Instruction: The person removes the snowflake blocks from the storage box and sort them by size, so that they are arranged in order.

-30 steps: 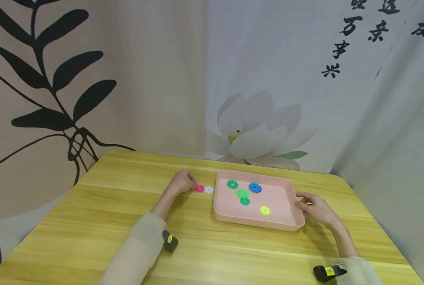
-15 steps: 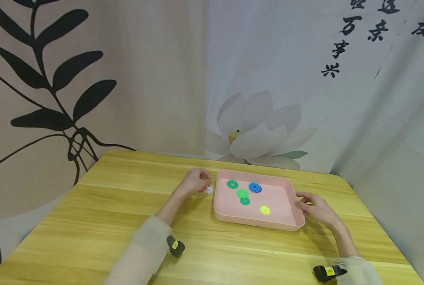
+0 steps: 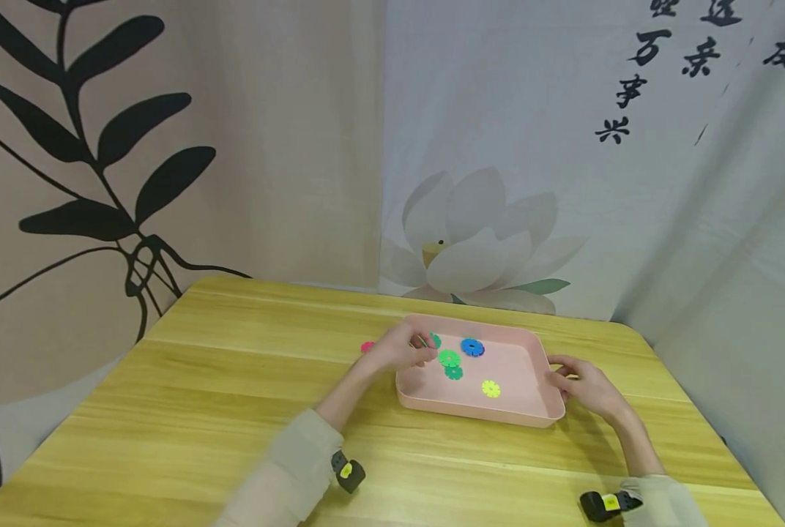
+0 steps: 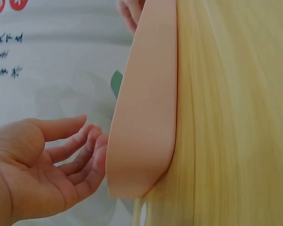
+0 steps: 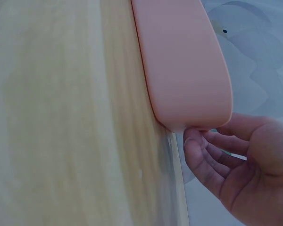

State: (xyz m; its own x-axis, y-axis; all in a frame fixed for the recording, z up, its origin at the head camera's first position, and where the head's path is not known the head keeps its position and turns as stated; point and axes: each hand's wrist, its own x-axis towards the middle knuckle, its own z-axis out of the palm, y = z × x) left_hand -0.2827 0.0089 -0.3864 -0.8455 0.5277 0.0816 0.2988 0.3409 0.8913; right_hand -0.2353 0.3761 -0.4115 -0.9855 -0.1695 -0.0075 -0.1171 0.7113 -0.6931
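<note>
My left hand (image 3: 400,347) hovers over the left end of a pink tray (image 3: 518,359). In the left wrist view, its thumb and loosely bent fingers stand apart, with nothing visible between them. Just beyond the fingertips is a green notched disc (image 3: 436,340), partly hidden. A light green disc (image 3: 449,359) overlaps a darker green disc (image 3: 454,373). A blue disc (image 3: 471,347) covers most of a purple one, and a yellow disc (image 3: 490,389) lies nearer the front. My right hand (image 3: 583,382) pinches the tray's right end between thumb and fingers.
Left of the tray, a pink notched disc (image 3: 367,346) lies on the wooden table (image 3: 234,380), half covered by my left hand. Printed curtains (image 3: 300,146) hang behind the table. Both wrists wear small black cameras.
My left hand has moved right, from beside the pink disc, past the white disc, to above the tray. It now hides the white disc. The right hand and tray stay still.
</note>
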